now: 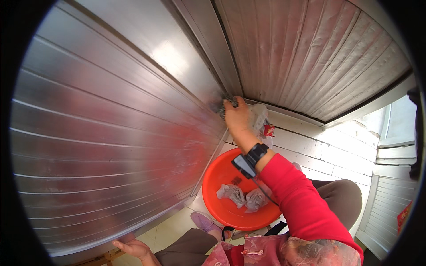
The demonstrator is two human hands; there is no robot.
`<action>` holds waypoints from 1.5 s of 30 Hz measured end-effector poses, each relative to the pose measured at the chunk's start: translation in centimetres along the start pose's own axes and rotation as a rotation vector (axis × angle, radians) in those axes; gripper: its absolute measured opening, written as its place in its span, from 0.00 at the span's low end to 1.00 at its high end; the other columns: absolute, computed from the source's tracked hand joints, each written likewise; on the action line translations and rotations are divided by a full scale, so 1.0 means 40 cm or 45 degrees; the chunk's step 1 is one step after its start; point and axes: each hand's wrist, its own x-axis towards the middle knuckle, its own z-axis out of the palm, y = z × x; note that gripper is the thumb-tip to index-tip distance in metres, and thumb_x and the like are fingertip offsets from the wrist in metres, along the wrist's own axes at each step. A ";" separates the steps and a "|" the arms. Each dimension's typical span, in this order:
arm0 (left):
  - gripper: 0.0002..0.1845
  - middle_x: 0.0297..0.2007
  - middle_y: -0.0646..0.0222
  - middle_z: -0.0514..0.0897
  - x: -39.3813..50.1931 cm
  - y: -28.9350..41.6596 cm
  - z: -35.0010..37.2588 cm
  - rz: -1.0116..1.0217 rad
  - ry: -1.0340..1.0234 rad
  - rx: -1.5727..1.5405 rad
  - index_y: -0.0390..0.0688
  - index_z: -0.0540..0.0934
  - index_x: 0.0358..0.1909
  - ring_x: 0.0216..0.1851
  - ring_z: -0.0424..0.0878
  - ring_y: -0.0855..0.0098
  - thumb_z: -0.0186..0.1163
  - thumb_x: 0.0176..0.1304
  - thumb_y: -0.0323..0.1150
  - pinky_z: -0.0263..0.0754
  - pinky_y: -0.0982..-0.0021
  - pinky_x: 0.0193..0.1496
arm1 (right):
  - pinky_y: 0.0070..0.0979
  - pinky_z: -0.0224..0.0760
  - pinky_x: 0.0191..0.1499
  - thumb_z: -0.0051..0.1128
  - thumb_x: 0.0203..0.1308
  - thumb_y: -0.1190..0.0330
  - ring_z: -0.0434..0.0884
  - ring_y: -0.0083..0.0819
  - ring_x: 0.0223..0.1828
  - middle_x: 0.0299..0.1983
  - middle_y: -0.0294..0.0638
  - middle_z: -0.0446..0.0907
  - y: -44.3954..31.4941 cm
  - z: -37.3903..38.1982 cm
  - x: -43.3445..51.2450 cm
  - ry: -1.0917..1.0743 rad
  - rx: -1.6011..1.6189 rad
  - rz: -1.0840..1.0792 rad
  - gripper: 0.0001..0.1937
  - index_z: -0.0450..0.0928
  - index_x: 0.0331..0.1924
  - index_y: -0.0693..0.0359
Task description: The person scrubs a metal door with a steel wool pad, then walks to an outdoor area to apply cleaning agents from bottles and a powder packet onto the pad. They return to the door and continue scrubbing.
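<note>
My right hand (239, 116) grips a steel wool scrubber (229, 101) and presses it to the ribbed metal door (109, 133), near the corner where the door meets its frame. A grey, smeary patch shows on the metal around the scrubber. At the door's near edge, my left hand (135, 248) holds on with the thumb apart, its fingers partly hidden by that edge. Below my right forearm stands an orange plastic basin (218, 173). Two crumpled, greyish plastic bags (232, 194) lie inside it; my sleeve covers part of the basin's right side.
Behind my right wrist, a translucent plastic bag (259, 114) and a red packet (269, 130) lie on the tiled floor (299, 139). A second ribbed metal panel (309, 56) rises beyond. My purple shoe (205, 222) is beside the basin. A cable runs from a device on my right wrist.
</note>
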 end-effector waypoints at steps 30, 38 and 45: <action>0.38 0.70 0.58 0.58 -0.005 0.007 -0.007 -0.008 -0.090 0.016 0.38 0.55 0.71 0.70 0.57 0.60 0.40 0.71 0.58 0.52 0.59 0.73 | 0.32 0.73 0.44 0.63 0.52 0.67 0.82 0.47 0.40 0.35 0.53 0.82 -0.279 0.021 -0.033 0.162 0.144 -0.405 0.14 0.79 0.40 0.67; 0.39 0.70 0.56 0.57 -0.020 0.016 -0.002 -0.002 -0.085 0.015 0.36 0.53 0.71 0.70 0.56 0.60 0.39 0.72 0.58 0.51 0.59 0.73 | 0.32 0.73 0.44 0.62 0.52 0.68 0.82 0.47 0.38 0.34 0.54 0.82 -0.231 -0.005 -0.048 0.198 0.109 -0.166 0.13 0.79 0.39 0.69; 0.39 0.68 0.55 0.60 -0.012 0.014 -0.007 0.001 -0.072 0.060 0.33 0.54 0.70 0.69 0.59 0.61 0.39 0.72 0.58 0.56 0.60 0.71 | 0.35 0.72 0.41 0.62 0.52 0.65 0.82 0.48 0.35 0.32 0.56 0.81 -0.390 0.023 -0.037 0.228 0.178 -0.350 0.15 0.79 0.37 0.69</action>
